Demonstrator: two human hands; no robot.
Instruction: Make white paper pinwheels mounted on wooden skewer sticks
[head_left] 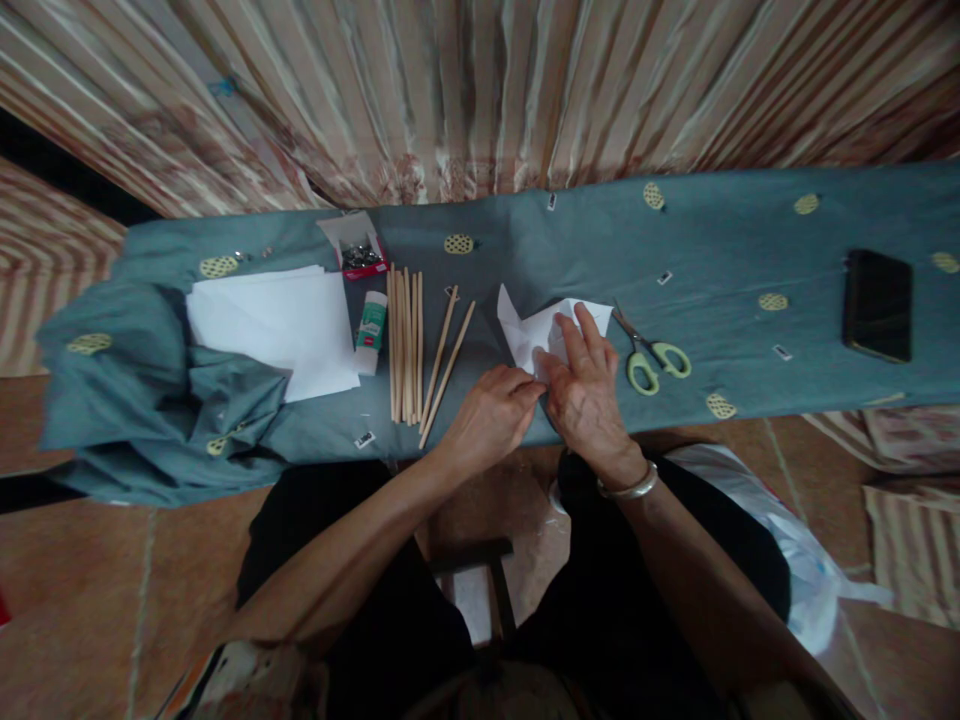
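A sheet of white paper point(534, 325) with folded, raised corners lies on the cloth-covered table in front of me. My left hand point(491, 415) is closed, its thumb and fingertips pinching the paper's near edge. Over the right part of the sheet is my right hand point(589, 395), with some fingers stretched across the paper. Its thumb and forefinger grip the near edge, close to my left fingertips. The paper beneath the right hand is hidden. Just right of it lie scissors point(646, 358) with light green handles, blades toward the paper.
Left of my hands lie two loose wooden sticks point(442, 375), a row of several more sticks point(405, 345), a green glue stick point(370, 332) and stacked white paper point(274, 325). Behind these, an open box point(358, 255) holds small metal pieces. A black phone point(877, 305) lies far right.
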